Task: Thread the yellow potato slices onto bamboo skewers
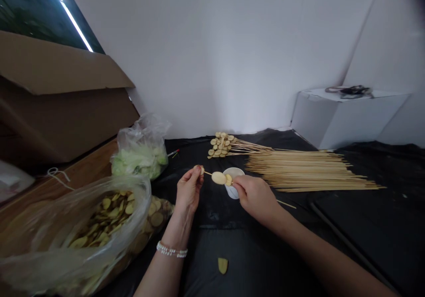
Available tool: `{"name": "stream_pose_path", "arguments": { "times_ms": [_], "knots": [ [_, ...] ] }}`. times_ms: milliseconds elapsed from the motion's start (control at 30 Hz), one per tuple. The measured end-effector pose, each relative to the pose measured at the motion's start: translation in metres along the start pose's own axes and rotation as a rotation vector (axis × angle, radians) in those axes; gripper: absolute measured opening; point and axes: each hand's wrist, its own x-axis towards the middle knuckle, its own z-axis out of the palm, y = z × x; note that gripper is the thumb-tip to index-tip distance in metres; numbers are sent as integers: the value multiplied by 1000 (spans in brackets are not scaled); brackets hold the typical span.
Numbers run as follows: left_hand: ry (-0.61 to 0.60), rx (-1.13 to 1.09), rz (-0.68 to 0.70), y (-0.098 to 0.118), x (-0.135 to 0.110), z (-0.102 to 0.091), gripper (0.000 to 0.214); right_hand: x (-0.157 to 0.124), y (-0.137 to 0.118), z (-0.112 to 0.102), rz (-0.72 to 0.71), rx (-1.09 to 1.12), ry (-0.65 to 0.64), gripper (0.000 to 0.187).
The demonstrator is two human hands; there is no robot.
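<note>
Between left hand [188, 190] and right hand [254, 194], potato skewer [218, 177], pinched at both ends

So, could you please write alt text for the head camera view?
Two hands thread potato slices onto a bamboo skewer: left hand pinches its tip, right hand holds the other end above a white cup. Bare skewers lie behind.

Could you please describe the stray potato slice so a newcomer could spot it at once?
Start at the black table covering, then look between the person's forearms near the bottom edge. The stray potato slice lies there alone, unlike the slices in the plastic bag or on skewers.
</note>
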Motion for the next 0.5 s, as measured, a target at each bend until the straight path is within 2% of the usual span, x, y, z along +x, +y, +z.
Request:
{"name": "stream_pose_path", "arguments": {
  "times_ms": [167,367,500],
  "knots": [
    [34,27,46,1,-2,2,30,-3,-5,-1,-23,-100,5,23],
    [40,88,126,0,-4,3,27,-4,-5,-1,-10,23,-54,22],
    [45,99,132,-1,-4,4,23,-4,-7,-1,-4,-28,-9,22]
  ]
}}
